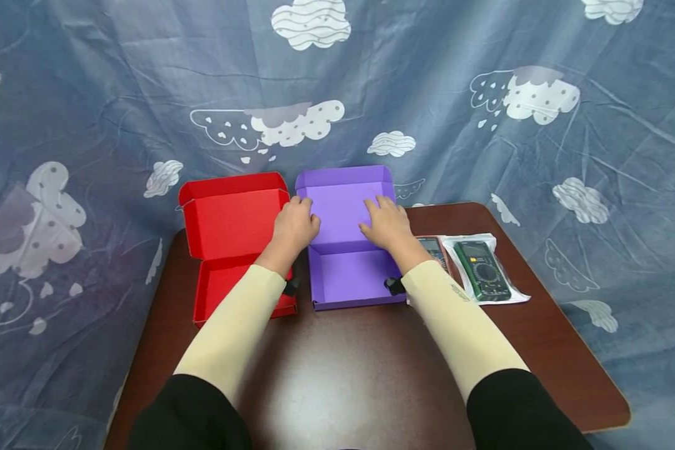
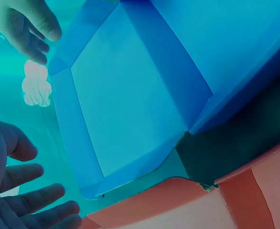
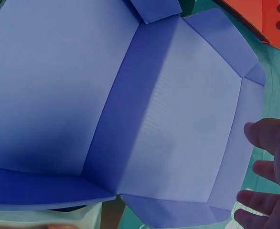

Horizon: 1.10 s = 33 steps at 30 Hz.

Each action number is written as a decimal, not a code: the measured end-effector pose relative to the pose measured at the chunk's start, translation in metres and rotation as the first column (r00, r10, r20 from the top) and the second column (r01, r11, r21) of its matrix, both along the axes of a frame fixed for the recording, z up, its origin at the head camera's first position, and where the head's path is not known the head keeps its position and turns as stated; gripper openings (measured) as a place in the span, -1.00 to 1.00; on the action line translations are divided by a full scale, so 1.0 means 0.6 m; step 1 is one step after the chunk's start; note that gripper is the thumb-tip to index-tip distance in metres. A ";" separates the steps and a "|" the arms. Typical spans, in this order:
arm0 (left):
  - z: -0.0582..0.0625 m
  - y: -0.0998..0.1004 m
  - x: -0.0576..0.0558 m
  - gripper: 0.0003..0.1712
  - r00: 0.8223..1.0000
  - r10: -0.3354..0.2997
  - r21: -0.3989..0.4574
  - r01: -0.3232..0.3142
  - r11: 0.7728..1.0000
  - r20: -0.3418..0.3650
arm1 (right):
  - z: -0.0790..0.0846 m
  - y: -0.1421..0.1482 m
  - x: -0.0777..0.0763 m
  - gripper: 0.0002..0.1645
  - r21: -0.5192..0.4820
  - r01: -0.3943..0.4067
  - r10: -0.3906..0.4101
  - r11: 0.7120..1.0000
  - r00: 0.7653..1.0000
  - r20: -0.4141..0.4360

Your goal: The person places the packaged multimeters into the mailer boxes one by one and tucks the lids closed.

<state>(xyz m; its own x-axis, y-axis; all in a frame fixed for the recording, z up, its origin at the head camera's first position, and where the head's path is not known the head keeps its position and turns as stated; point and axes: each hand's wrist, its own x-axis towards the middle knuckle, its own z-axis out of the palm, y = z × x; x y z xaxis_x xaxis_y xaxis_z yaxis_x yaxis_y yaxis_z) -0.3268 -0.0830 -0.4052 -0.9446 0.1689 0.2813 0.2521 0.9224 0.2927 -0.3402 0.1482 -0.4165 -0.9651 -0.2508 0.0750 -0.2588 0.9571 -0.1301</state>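
A purple cardboard box (image 1: 345, 275) stands on the table with its lid raised at the back and nothing inside it. My left hand (image 1: 295, 223) is above the gap between this box and a red one, fingers extended and apart in the left wrist view. My right hand (image 1: 389, 225) hovers in front of the raised lid's right side, its fingers spread and holding nothing. In the right wrist view, the thumb of the right hand (image 3: 274, 171) overlaps the lid's edge flap. Beside it on the left, the red cardboard box (image 1: 236, 219) also has its lid up.
To the right lies a green-edged multimeter (image 1: 486, 272) in a clear bag. Another meter (image 1: 432, 249) with a red edge is partly hidden behind my right forearm. A cloud-patterned curtain (image 1: 439, 175) hangs behind the brown table (image 1: 337, 375).
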 end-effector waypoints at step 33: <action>-0.040 0.015 0.060 -0.69 0.999 -0.016 0.111 0.013 0.994 0.033 | -0.088 0.081 0.073 -0.55 -0.171 0.208 -0.210 0.963 0.978 0.011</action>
